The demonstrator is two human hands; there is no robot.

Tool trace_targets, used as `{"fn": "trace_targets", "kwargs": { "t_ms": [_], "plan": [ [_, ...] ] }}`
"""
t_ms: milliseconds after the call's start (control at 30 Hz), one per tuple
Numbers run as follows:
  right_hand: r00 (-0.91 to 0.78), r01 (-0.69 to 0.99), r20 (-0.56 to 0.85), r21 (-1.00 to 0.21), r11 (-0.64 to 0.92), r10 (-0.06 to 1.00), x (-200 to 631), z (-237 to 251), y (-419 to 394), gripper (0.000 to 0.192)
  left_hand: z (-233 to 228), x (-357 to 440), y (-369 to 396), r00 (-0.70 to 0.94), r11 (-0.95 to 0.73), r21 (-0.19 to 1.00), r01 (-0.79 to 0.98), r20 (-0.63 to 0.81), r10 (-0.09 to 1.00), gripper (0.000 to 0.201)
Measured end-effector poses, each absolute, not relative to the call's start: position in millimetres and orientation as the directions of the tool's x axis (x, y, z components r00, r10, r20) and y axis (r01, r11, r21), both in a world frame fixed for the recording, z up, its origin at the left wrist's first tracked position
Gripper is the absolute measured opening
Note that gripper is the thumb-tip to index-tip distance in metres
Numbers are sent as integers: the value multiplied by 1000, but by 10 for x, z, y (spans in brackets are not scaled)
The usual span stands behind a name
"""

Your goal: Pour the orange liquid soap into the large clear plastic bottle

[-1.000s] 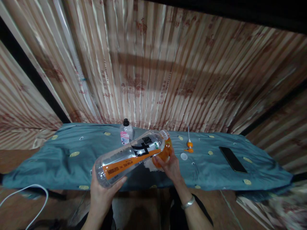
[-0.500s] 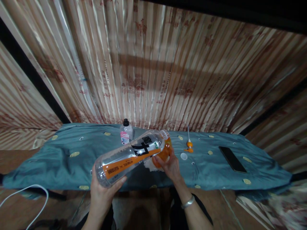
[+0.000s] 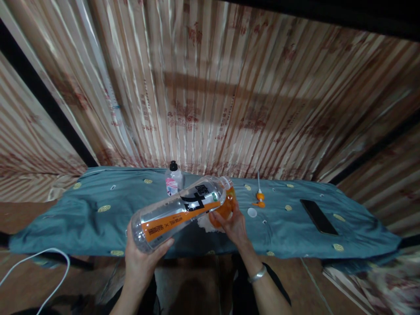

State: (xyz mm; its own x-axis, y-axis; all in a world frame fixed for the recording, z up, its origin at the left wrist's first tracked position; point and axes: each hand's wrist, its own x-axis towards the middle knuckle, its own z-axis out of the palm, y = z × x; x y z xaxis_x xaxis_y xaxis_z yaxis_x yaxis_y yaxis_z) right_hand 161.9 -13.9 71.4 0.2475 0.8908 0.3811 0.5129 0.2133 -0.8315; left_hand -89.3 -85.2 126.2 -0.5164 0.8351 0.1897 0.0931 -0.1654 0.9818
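Pouring looks underway, unfinished — left hand (image 3: 141,259) grips the clear bottle (image 3: 179,214), tilted, mouth at the orange bottle (image 3: 224,211), which the right hand (image 3: 235,226) clasps. Pump head (image 3: 260,197) lies right of the orange bottle, unfitted — fill level can't be told.

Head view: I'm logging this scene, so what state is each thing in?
Large clear plastic bottle: tilted, left hand gripping, apparently uncapped
Translucent orange bottle: right hand gripping, mouth hidden
Pink-labelled clear bottle: upright, black cap on
Orange-and-white plastic pump: detached
Round white disc: flat
Black rectangular phone: lying flat, dark
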Motion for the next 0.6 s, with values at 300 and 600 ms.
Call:
{"fn": "trace_targets", "kwargs": {
  "t_ms": [300, 600],
  "plan": [
    [244, 509, 387, -831, 222, 889, 1622, 738, -144, 69, 1188, -1017, -806, -484, -140, 986, 90, 166, 859, 96],
    [242, 504, 380, -835, 219, 893, 1620, 751, -148, 70, 1226, -949, -831, -489, -166, 983, 74, 181, 853, 93]
  ]
}}
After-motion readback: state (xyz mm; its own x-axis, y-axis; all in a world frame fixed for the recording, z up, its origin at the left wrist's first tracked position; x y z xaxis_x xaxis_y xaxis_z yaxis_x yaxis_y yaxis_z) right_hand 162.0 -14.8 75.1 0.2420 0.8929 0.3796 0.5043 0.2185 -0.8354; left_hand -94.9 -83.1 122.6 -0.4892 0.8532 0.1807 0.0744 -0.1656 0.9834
